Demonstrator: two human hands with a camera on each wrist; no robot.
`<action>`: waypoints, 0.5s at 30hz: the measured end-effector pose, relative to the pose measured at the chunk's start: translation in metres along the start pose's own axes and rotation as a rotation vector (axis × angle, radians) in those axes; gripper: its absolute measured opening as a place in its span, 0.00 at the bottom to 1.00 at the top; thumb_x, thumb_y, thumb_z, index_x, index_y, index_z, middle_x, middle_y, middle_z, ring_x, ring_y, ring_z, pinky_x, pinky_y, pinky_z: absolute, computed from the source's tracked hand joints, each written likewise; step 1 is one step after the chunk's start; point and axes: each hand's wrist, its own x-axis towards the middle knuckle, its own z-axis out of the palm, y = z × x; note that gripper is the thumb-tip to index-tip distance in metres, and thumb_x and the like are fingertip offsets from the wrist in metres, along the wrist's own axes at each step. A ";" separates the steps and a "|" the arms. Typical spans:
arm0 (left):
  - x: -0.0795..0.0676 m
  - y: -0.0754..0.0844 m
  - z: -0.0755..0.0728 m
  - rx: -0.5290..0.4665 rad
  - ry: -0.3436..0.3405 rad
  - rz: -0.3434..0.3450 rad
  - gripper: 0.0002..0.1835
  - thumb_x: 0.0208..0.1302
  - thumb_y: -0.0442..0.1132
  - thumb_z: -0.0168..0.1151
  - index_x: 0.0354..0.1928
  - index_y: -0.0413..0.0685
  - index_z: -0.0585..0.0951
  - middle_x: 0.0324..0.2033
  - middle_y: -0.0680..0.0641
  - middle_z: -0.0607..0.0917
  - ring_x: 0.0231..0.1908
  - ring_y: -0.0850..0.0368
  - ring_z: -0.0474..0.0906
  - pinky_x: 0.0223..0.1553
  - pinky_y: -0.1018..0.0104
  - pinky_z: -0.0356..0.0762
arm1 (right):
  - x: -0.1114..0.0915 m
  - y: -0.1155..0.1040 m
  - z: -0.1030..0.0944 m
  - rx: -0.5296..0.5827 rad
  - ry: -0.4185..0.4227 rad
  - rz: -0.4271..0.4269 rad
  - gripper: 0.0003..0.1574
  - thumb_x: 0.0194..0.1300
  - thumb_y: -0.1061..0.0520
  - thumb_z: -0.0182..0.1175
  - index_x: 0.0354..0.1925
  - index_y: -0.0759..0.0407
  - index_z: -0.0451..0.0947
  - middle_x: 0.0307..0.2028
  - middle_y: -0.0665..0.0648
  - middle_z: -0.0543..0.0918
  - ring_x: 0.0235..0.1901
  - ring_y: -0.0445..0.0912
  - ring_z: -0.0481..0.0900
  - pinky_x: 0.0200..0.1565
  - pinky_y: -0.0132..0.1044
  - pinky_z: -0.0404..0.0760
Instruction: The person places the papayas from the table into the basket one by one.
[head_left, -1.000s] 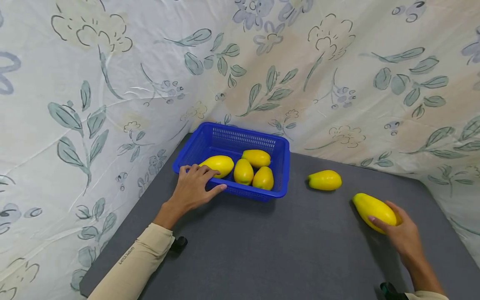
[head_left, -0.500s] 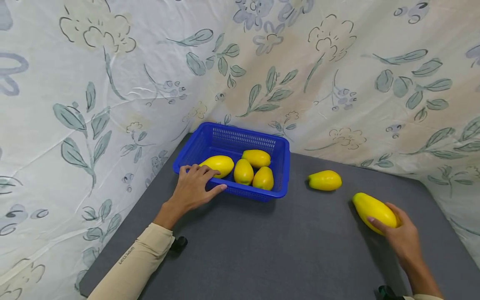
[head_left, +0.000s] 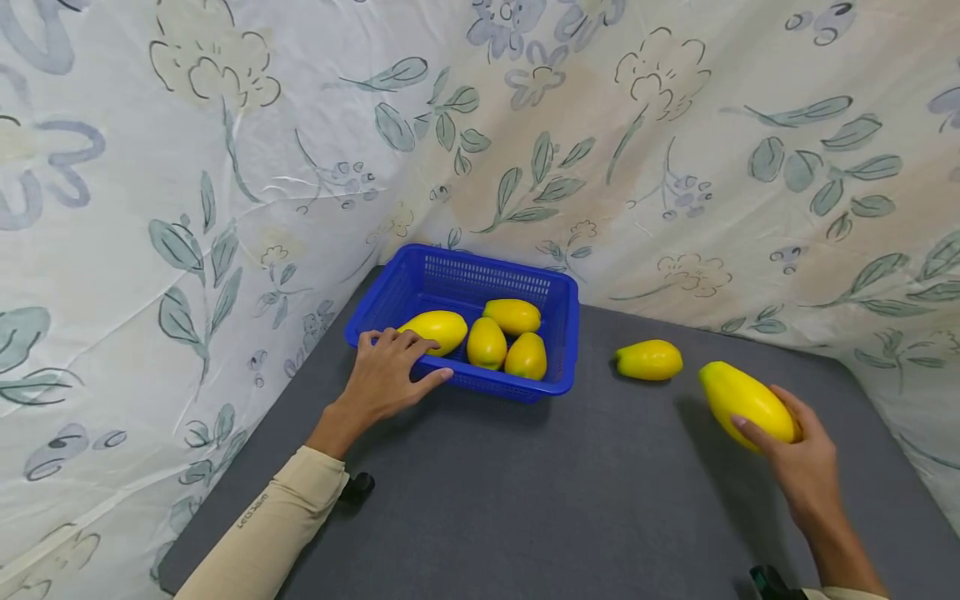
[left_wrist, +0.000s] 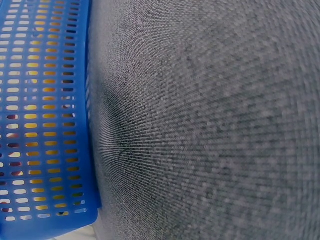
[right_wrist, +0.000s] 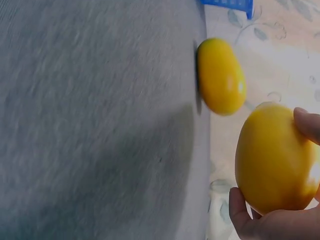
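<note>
My right hand (head_left: 806, 454) grips a large yellow papaya (head_left: 746, 404) by its near end, thumb on one side and fingers on the other. The papaya is raised off the table, its shadow apart from it. In the right wrist view the same papaya (right_wrist: 275, 160) sits between thumb and fingers. My left hand (head_left: 386, 371) holds the front rim of a blue plastic basket (head_left: 487, 385), fingers over the edge and thumb outside. Inside the basket lie several yellow papayas (head_left: 487, 343), one partly hidden by my left fingers. The left wrist view shows the slotted basket wall (left_wrist: 45, 125).
Another yellow papaya (head_left: 649, 361) lies on the dark grey table (head_left: 570, 492) between the basket and my right hand. A floral cloth (head_left: 585, 167) hangs behind the table and along its left side, close to the basket's back.
My right hand has lifted the papaya off the table, slightly up and leftward, and its shadow has spread away from it. The left hand and basket stay put.
</note>
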 end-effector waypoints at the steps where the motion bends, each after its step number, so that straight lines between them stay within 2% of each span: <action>1: 0.000 0.000 0.000 0.000 -0.001 0.001 0.33 0.69 0.69 0.61 0.64 0.54 0.85 0.57 0.44 0.85 0.55 0.40 0.76 0.62 0.31 0.63 | -0.002 -0.003 0.001 0.012 -0.001 0.001 0.53 0.73 0.39 0.67 0.85 0.38 0.52 0.83 0.60 0.56 0.63 0.58 0.62 0.60 0.45 0.67; 5: 0.000 -0.002 0.001 -0.003 0.001 0.003 0.34 0.69 0.69 0.61 0.64 0.54 0.85 0.57 0.44 0.85 0.54 0.40 0.76 0.62 0.31 0.63 | -0.010 -0.012 0.006 0.033 -0.010 -0.024 0.52 0.74 0.40 0.67 0.85 0.37 0.52 0.82 0.60 0.57 0.63 0.58 0.63 0.61 0.45 0.67; 11: -0.001 -0.005 0.001 -0.003 0.001 0.002 0.34 0.69 0.70 0.60 0.64 0.54 0.84 0.57 0.44 0.85 0.55 0.40 0.76 0.62 0.32 0.62 | -0.021 -0.025 0.015 0.084 -0.035 -0.131 0.50 0.73 0.41 0.68 0.84 0.38 0.56 0.78 0.60 0.62 0.58 0.50 0.65 0.49 0.24 0.68; 15: -0.001 -0.006 0.002 -0.005 -0.002 0.007 0.34 0.69 0.70 0.60 0.65 0.54 0.84 0.58 0.44 0.85 0.55 0.40 0.76 0.62 0.33 0.62 | -0.028 -0.035 0.021 0.117 -0.054 -0.170 0.50 0.73 0.41 0.68 0.84 0.38 0.57 0.77 0.59 0.63 0.58 0.49 0.65 0.47 0.22 0.68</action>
